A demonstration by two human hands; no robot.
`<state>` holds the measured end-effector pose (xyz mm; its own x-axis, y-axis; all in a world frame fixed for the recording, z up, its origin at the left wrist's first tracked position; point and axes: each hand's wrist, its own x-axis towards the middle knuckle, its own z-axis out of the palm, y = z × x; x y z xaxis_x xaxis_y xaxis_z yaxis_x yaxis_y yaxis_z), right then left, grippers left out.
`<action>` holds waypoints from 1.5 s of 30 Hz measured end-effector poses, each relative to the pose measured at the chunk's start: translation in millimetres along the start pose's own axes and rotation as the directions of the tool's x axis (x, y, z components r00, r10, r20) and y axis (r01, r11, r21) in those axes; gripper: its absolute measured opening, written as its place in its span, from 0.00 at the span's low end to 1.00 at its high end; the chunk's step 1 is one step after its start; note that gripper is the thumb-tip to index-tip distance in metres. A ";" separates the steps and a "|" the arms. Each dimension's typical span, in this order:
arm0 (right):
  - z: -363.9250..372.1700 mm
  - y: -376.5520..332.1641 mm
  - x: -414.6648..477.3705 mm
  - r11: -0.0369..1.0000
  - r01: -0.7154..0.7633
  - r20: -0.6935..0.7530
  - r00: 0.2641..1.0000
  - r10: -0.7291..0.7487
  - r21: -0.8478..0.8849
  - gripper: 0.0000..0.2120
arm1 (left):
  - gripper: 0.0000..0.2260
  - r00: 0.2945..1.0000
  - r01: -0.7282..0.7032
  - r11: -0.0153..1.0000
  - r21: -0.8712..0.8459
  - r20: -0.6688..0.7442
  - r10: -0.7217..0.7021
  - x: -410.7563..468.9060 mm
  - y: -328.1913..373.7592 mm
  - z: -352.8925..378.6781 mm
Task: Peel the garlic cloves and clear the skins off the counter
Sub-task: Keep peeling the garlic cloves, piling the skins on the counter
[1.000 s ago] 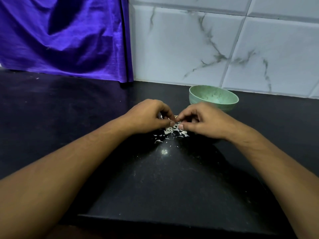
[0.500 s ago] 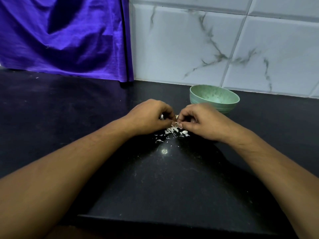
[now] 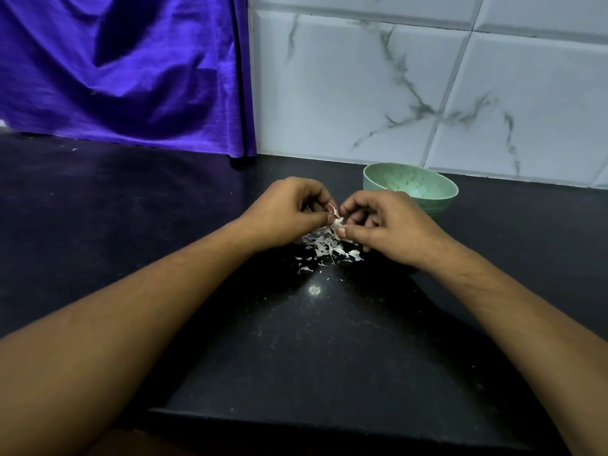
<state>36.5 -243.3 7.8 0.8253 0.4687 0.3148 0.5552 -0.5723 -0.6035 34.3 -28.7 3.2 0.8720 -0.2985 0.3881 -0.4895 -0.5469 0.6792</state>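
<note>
Our left hand [image 3: 289,212] and right hand [image 3: 391,228] meet just above the black counter [image 3: 296,340]; both are curled, pinching one small garlic clove [image 3: 337,222] between thumbs and fingertips, though the fingers mostly hide it; directly beneath the grip lies a loose heap of white garlic skins [image 3: 324,249], spilling toward us; just beyond the right hand stands a speckled green bowl [image 3: 411,189]; far left of the grip hangs purple satin cloth [image 3: 131,77].

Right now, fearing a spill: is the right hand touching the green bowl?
Cannot tell: in the head view the right hand overlaps the green bowl, hiding any gap.
</note>
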 end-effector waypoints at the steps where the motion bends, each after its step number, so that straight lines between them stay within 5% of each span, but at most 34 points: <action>1: 2.1 -0.7 0.0 0.999 -0.007 -0.005 1.000 0.007 0.033 0.08 | 0.03 1.000 0.020 0.999 -0.043 0.010 -0.020 0.0 -0.4 -0.1; 15: 6.3 -6.2 1.4 0.942 -0.042 -0.107 0.991 0.082 0.332 0.04 | 0.06 0.990 0.142 0.915 -0.377 0.057 -0.130 -2.5 2.7 5.2; 35: 5.2 -8.3 0.6 0.884 -0.014 -0.054 0.998 0.044 0.468 0.06 | 0.05 0.999 0.049 0.989 -0.137 0.024 -0.047 -1.1 -1.4 1.9; 45: -0.3 -8.5 0.7 0.960 0.031 -0.136 0.991 0.007 0.277 0.01 | 0.05 0.999 -0.012 0.999 0.047 0.033 0.010 -4.6 5.3 1.6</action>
<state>32.4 -238.4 13.3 0.8355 0.3688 0.4073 0.5305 -0.3482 -0.7729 27.7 -31.5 4.0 0.8669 -0.3297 0.3740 -0.4985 -0.5798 0.6445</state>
